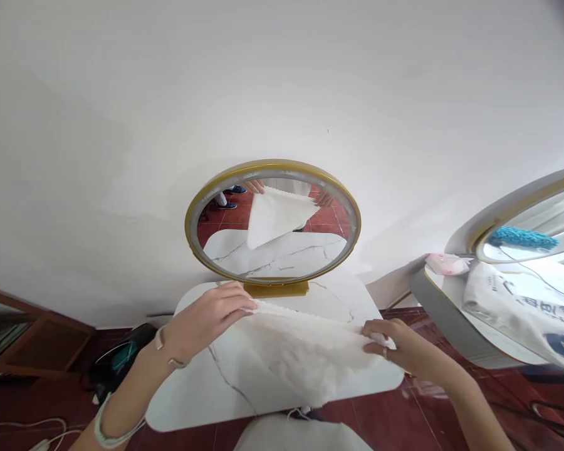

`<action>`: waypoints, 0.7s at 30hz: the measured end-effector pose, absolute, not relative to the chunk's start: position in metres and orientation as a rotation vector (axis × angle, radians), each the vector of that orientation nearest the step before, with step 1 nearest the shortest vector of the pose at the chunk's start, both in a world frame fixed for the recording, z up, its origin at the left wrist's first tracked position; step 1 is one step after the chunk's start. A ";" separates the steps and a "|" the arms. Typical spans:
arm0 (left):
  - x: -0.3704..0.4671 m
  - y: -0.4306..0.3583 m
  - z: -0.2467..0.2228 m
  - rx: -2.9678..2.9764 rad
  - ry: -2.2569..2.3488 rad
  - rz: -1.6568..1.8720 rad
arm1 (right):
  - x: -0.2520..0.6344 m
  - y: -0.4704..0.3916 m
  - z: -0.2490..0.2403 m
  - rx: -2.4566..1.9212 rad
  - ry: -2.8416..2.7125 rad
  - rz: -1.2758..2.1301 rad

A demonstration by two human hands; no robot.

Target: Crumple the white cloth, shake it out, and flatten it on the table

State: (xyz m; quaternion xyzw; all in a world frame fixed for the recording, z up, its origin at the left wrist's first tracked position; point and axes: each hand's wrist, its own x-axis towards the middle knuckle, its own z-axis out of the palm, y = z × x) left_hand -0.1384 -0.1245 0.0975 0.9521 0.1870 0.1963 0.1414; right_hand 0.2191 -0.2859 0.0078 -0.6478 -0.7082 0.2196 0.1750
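A thin white cloth (305,351) hangs stretched between my two hands above the white marble-patterned table (183,401). My left hand (219,307) pinches its upper left corner, close to the base of the mirror. At the cloth's right end, my right hand (390,341) grips the other corner between thumb and fingers. Behind the cloth stands a round gold-framed mirror (272,269), in which the cloth and both hands are reflected. The lower part of the cloth droops and looks slightly blurred.
To the right, a second table (435,307) bears a tissue pack (446,263), a printed white bag (512,300) and another mirror (545,213). A black bag (122,357) and a wooden cabinet (42,338) are on the left. A pale stool seat (301,435) is below.
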 end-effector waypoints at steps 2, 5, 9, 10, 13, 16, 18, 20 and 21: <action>-0.144 -0.122 0.099 2.745 0.604 0.574 | 0.225 -0.285 0.018 -1.853 -2.002 0.613; -0.152 -0.118 0.103 2.739 0.710 0.639 | 0.232 -0.282 0.035 -1.843 -1.963 0.533; -0.156 -0.117 0.107 2.734 0.771 0.750 | 0.233 -0.281 0.046 -1.796 -1.908 0.336; -0.155 -0.118 0.108 2.735 0.750 0.753 | 0.231 -0.280 0.044 -1.756 -1.923 0.287; -0.149 -0.123 0.113 2.749 0.635 0.702 | 0.218 -0.271 0.030 -1.638 -1.979 0.183; -0.141 -0.126 0.123 2.758 0.522 0.568 | 0.200 -0.249 0.001 -1.572 -2.053 0.263; -0.139 -0.128 0.130 2.754 0.476 0.472 | 0.188 -0.229 -0.021 -1.496 -2.112 0.343; -0.140 -0.128 0.136 2.755 0.457 0.403 | 0.176 -0.207 -0.039 -1.416 -2.155 0.392; -0.142 -0.128 0.138 2.762 0.453 0.374 | 0.169 -0.196 -0.044 -1.385 -2.169 0.406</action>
